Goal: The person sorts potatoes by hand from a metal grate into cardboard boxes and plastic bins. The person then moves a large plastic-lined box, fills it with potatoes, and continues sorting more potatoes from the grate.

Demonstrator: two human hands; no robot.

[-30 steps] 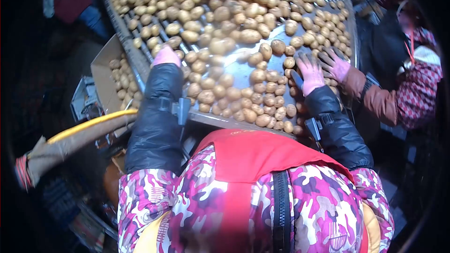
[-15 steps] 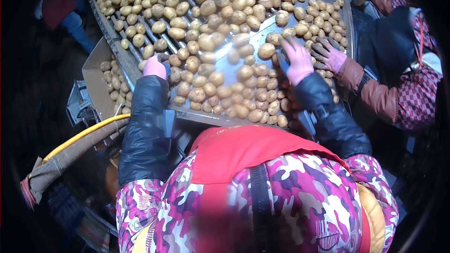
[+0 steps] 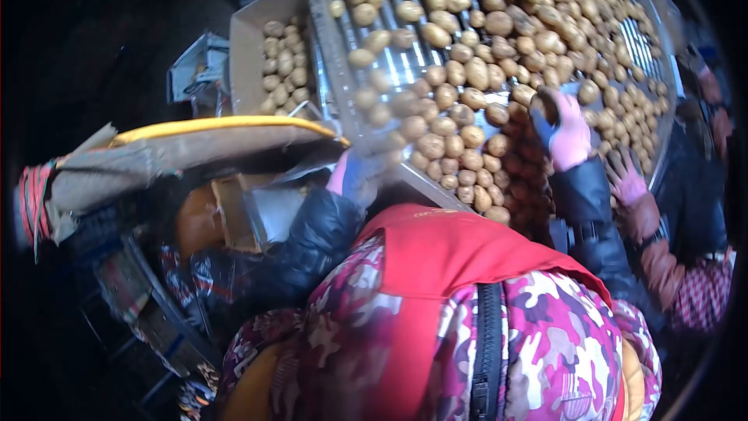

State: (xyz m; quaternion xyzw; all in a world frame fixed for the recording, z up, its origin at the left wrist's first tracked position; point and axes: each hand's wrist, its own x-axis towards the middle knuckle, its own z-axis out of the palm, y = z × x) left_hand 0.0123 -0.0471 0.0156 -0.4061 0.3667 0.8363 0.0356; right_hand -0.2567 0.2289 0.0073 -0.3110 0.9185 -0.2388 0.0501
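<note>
Many potatoes point(image 3: 475, 74) cover a sloped metal sorting table with slatted bars. My right hand point(image 3: 571, 134), in a pink glove with dark blue fingers, is over the potatoes at the table's near right part. Its thumb and fingers are curled round a brown potato point(image 3: 548, 107), partly hidden by the glove. My left hand point(image 3: 354, 177), gloved the same way, is off the table's near left edge, close to the end of a yellow-edged padded bar. Motion blur smears its fingers, and I cannot make out whether it holds anything.
A cardboard box point(image 3: 248, 39) with potatoes stands against the table's left side point(image 3: 331, 54). The yellow-edged bar point(image 3: 226, 126) juts out to the left above boxes and plastic. On the right, a co-worker's pink-gloved hand point(image 3: 627, 179) reaches to the potatoes near my right arm.
My view has swung left. My left hand has come off the potatoes and back past the table edge. My right hand, spread open before, is curled round a potato.
</note>
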